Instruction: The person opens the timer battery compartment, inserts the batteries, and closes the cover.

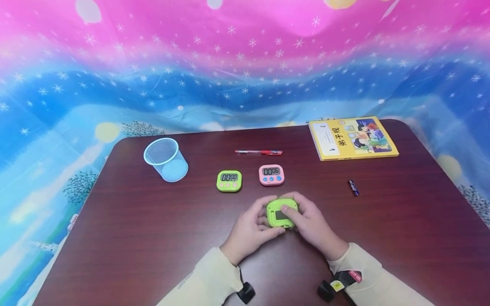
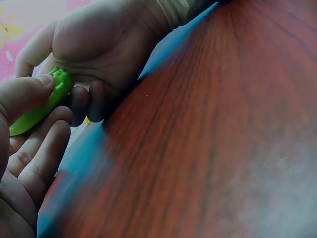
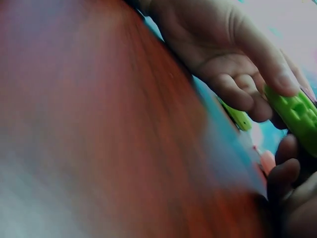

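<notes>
Both hands hold a green digital timer (image 1: 274, 205) above the table, its back facing up with a dark rectangular patch in the middle. My left hand (image 1: 249, 231) grips its left side, thumb along the near edge. From the right, my right hand (image 1: 314, 225) holds the other side, with its thumb lying over the back. Each wrist view shows the timer edge-on, as a green case (image 2: 60, 87) between the fingers and as a notched green rim (image 3: 298, 116). Beyond the hands lie a second green timer (image 1: 229, 182) reading 00 00 and a pink timer (image 1: 271, 175) reading 00 06.
A small dark battery (image 1: 353, 187) lies to the right on the brown table (image 1: 160, 238). Farther back are a red pen (image 1: 258, 152) and a yellow book (image 1: 337, 140). At the left stands a blue mesh pen cup (image 1: 174, 168). A patterned cloth hangs behind the table.
</notes>
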`<action>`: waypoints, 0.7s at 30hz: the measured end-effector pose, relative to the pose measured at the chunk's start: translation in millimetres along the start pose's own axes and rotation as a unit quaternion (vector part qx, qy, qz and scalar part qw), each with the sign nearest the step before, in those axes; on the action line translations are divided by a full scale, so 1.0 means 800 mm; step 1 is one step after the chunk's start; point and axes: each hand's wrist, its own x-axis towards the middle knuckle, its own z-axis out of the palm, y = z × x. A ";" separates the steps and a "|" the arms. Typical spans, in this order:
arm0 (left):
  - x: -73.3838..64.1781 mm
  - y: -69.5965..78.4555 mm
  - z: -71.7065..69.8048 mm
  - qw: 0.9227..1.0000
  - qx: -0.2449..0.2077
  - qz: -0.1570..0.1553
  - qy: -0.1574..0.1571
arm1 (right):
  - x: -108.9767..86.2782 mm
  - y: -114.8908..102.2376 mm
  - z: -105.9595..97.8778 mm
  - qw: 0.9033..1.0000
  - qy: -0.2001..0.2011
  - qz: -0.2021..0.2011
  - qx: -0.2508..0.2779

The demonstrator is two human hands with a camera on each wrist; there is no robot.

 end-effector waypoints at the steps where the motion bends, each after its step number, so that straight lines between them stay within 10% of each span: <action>1: 0.000 0.000 0.000 1.000 -0.001 -0.002 -0.001 | -0.001 0.001 0.002 1.000 0.009 -0.006 -0.006; 21: 0.000 -0.002 0.001 1.000 -0.028 -0.006 -0.013 | -0.004 -0.002 0.010 0.999 0.038 0.013 -0.009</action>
